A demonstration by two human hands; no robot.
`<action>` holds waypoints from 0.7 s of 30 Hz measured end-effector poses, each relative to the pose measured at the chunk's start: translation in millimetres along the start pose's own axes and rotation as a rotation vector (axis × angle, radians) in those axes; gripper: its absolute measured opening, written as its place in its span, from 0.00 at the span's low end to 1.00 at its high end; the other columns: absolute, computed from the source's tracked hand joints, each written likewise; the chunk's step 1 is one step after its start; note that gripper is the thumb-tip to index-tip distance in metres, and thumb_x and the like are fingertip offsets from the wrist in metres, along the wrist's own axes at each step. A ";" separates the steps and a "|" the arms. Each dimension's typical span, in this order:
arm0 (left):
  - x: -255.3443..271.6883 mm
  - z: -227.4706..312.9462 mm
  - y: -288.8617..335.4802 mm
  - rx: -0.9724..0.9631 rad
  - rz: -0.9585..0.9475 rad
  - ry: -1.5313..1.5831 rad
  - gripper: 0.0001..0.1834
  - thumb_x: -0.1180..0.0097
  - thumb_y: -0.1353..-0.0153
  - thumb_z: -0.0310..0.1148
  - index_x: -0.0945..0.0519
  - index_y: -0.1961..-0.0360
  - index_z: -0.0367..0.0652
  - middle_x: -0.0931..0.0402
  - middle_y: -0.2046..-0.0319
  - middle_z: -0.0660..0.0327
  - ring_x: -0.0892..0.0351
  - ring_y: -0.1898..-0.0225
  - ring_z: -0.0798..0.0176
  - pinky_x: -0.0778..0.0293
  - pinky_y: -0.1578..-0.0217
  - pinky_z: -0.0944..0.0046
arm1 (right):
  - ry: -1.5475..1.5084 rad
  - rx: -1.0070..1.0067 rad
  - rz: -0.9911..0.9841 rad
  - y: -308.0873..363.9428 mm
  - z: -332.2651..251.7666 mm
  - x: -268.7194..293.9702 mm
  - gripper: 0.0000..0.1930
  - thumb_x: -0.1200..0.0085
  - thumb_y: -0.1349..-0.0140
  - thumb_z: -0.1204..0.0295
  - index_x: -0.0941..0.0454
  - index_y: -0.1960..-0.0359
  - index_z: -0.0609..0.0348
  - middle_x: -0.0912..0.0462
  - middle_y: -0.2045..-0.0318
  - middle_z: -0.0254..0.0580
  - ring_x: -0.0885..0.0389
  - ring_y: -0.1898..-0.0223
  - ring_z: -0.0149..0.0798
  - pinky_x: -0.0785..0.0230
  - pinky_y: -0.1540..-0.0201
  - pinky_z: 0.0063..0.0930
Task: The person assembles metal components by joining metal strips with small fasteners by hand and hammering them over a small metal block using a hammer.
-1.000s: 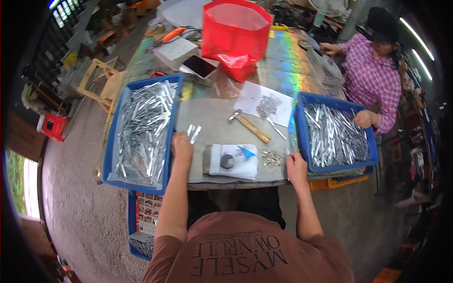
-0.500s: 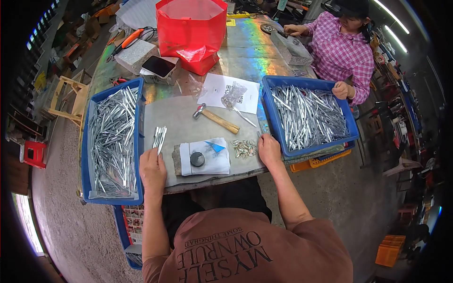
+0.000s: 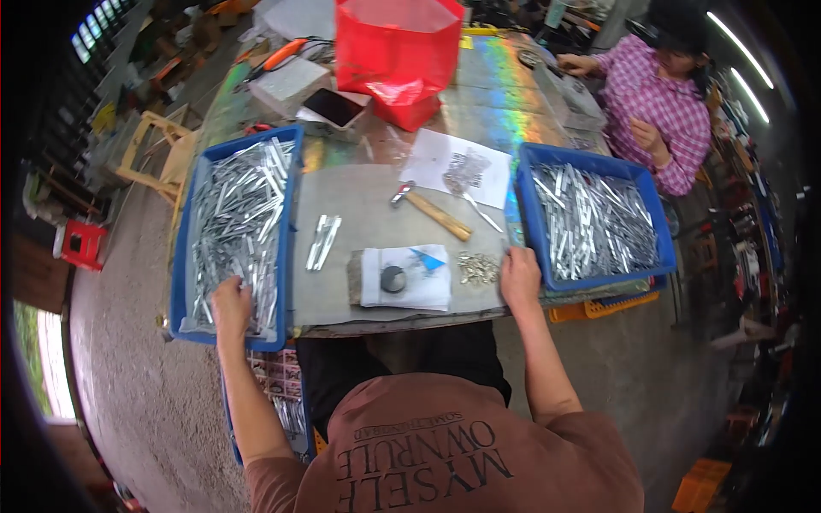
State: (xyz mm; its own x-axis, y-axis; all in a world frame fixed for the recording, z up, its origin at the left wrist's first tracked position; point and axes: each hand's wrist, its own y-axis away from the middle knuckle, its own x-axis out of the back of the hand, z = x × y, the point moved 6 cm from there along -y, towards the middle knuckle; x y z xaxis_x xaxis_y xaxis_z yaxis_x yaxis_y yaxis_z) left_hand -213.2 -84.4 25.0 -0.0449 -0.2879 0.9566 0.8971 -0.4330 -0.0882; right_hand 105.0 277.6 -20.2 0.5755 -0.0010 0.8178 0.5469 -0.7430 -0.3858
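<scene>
My left hand (image 3: 233, 308) is over the near end of the left blue bin (image 3: 291, 205), its fingers curled among long silver metal strips (image 3: 238, 197). Whether they hold a strip is blurred. My right hand (image 3: 520, 275) rests closed at the table's front edge, beside a pile of small metal pieces (image 3: 479, 268); what it grips is too small to make out. A few strips (image 3: 322, 243) lie side by side on the grey sheet. Between my hands sits a block with a white cloth (image 3: 421, 293), bearing a round dark piece (image 3: 393, 279) and a blue triangle (image 3: 429, 259).
A wooden-handled hammer (image 3: 438, 214) and a printed paper (image 3: 428, 162) lie mid-table. The right blue bin (image 3: 532, 218) holds more strips. Behind stand a red bag (image 3: 398, 60) and a phone (image 3: 333, 108) on a box. A co-worker in a checked shirt (image 3: 658, 103) sits far right.
My left hand has left the few strips on the sheet and moved left into the bin. My right hand stays by the small pieces. The co-worker's hand has lifted off the right bin.
</scene>
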 end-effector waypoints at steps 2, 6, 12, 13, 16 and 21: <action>-6.7 -9.5 1.5 0.049 -0.049 0.010 0.11 0.50 0.59 0.31 0.26 0.75 0.35 0.28 0.75 0.46 0.28 0.69 0.49 0.33 0.68 0.56 | 0.007 -0.002 0.024 4.9 -4.0 6.5 0.05 0.56 0.51 0.75 0.32 0.72 0.62 0.31 0.73 0.51 0.31 0.70 0.53 0.38 0.69 0.41; -25.1 -24.6 1.6 0.037 -0.145 0.039 0.13 0.45 0.63 0.34 0.26 0.74 0.38 0.27 0.74 0.49 0.27 0.68 0.49 0.33 0.68 0.56 | -0.066 0.065 0.079 13.3 -10.3 17.1 0.06 0.55 0.52 0.76 0.31 0.70 0.62 0.31 0.73 0.49 0.32 0.70 0.51 0.39 0.69 0.39; -34.2 -24.0 -1.0 0.092 -0.220 -0.009 0.14 0.43 0.64 0.37 0.26 0.75 0.41 0.27 0.74 0.51 0.28 0.68 0.50 0.32 0.67 0.57 | -0.196 0.092 0.053 18.2 -27.9 23.9 0.05 0.55 0.52 0.79 0.31 0.71 0.64 0.30 0.74 0.47 0.31 0.72 0.47 0.38 0.70 0.33; -36.0 -24.5 -1.6 0.088 -0.244 -0.003 0.13 0.43 0.64 0.38 0.26 0.77 0.41 0.27 0.75 0.51 0.27 0.68 0.50 0.32 0.68 0.56 | -0.199 0.096 0.059 18.6 -30.8 24.1 0.05 0.55 0.52 0.79 0.31 0.71 0.64 0.30 0.75 0.47 0.31 0.73 0.47 0.37 0.70 0.32; -38.4 -26.7 0.5 0.091 -0.243 0.056 0.11 0.43 0.64 0.37 0.26 0.81 0.41 0.26 0.77 0.51 0.27 0.70 0.50 0.32 0.69 0.55 | -0.260 0.100 0.054 18.3 -37.3 28.4 0.05 0.55 0.51 0.79 0.31 0.71 0.65 0.30 0.75 0.47 0.30 0.73 0.46 0.37 0.70 0.31; -26.7 -19.0 5.4 0.108 -0.156 -0.009 0.08 0.55 0.57 0.32 0.26 0.80 0.40 0.27 0.76 0.49 0.28 0.71 0.47 0.32 0.68 0.55 | -0.329 0.098 0.067 17.5 -43.2 33.5 0.04 0.54 0.51 0.79 0.30 0.72 0.66 0.29 0.75 0.46 0.30 0.73 0.44 0.37 0.69 0.29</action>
State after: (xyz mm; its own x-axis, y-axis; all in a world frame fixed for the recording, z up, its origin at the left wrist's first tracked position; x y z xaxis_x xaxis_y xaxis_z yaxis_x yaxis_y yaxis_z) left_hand -215.6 -95.3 -6.3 -0.1838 -0.2167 0.9588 0.9215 -0.3775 0.0913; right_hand 107.6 235.7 18.9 0.7685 0.1799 0.6140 0.5478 -0.6808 -0.4862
